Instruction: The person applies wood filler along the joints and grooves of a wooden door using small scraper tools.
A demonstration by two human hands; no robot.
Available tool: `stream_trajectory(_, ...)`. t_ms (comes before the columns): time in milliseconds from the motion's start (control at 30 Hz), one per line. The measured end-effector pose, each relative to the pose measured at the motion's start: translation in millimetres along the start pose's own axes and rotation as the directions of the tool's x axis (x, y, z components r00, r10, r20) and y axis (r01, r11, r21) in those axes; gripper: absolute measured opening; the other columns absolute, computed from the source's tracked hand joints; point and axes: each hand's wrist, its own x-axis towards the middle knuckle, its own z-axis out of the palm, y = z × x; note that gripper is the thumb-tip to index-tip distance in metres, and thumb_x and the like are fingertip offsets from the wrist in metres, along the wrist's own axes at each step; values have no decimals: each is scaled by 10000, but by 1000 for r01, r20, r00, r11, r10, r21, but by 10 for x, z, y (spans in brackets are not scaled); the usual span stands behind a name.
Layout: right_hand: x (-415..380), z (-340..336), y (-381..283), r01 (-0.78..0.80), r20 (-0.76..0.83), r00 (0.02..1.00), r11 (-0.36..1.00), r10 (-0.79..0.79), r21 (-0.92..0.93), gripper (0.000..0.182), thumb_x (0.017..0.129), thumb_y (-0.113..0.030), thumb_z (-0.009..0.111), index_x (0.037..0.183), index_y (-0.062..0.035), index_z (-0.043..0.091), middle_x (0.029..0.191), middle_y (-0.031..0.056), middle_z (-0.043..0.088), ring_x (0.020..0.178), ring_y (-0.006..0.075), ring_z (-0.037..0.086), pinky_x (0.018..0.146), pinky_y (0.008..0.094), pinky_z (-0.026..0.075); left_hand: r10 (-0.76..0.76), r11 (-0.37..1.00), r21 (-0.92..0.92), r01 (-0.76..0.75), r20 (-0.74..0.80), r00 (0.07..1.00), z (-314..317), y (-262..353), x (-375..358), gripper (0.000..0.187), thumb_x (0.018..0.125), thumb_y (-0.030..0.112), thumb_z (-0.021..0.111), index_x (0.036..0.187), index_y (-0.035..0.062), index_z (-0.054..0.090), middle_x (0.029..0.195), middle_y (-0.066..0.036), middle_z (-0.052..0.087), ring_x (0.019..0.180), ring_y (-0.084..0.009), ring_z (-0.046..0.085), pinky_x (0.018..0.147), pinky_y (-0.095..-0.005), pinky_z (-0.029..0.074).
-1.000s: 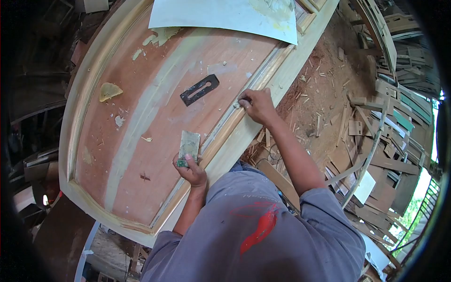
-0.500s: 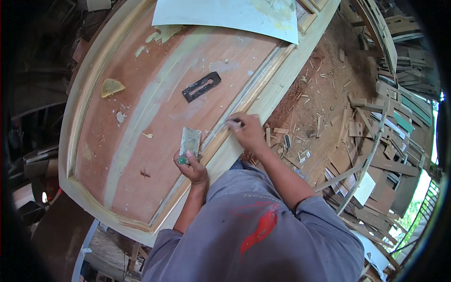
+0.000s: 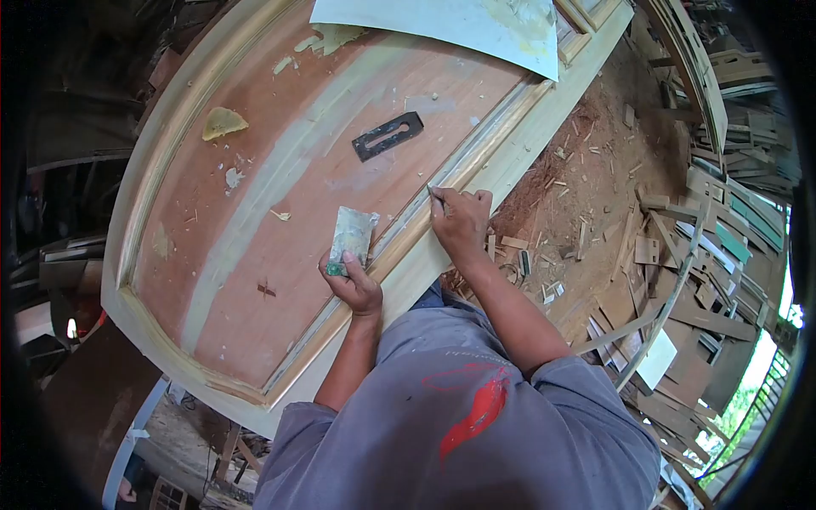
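My left hand [image 3: 355, 285] grips a flat putty scraper [image 3: 352, 234], its pale blade smeared and its lower end greenish, with the thumb pressed across it. It is held above the reddish wooden panel [image 3: 310, 255], near the moulding. Along the panel's edge runs a light wood moulding [image 3: 484, 153] with a whitish smeared groove beside it. My right hand [image 3: 461, 223] has its fingers curled at that groove, index fingertip on the moulding; a small dark tip shows there, but I cannot make out what is pinched. A black slotted metal plate [image 3: 388, 136] lies on the panel beyond both hands.
A white sheet [image 3: 442, 30] with yellowish putty covers the panel's far end. A yellowish putty lump [image 3: 223, 123] sits near the left moulding. Wood scraps litter the dirt floor [image 3: 586, 187] at right, beside stacked boards [image 3: 710, 306] and a leaning strip [image 3: 671, 297].
My right hand has moved up along the moulding, its fingertip now at the groove. My left hand still holds the scraper, slightly higher. The view has shifted a little.
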Motion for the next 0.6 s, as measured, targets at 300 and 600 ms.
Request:
stream_trajectory(300, -326, 257, -335, 178, 156, 975, 976, -158, -128, 50, 887, -119, 726, 843, -134, 744, 683, 92, 693, 613, 253, 646, 813, 437, 386, -117, 985, -128, 115, -11, 993, -261, 296, -46, 276, 1082, 170, 513, 1256, -34, 446, 1103, -136, 590, 944, -176, 575, 848, -316, 499)
stream_trajectory(600, -313, -9, -364, 5, 144, 990, 999, -10, 39, 66, 854, -203, 772, 893, -173, 815, 781, 36, 762, 670, 221, 642, 845, 390, 397, -159, 986, -39, 160, 21, 987, -441, 15, -119, 292, 1066, 195, 537, 1240, -32, 475, 1093, -129, 592, 964, -184, 578, 874, -348, 496)
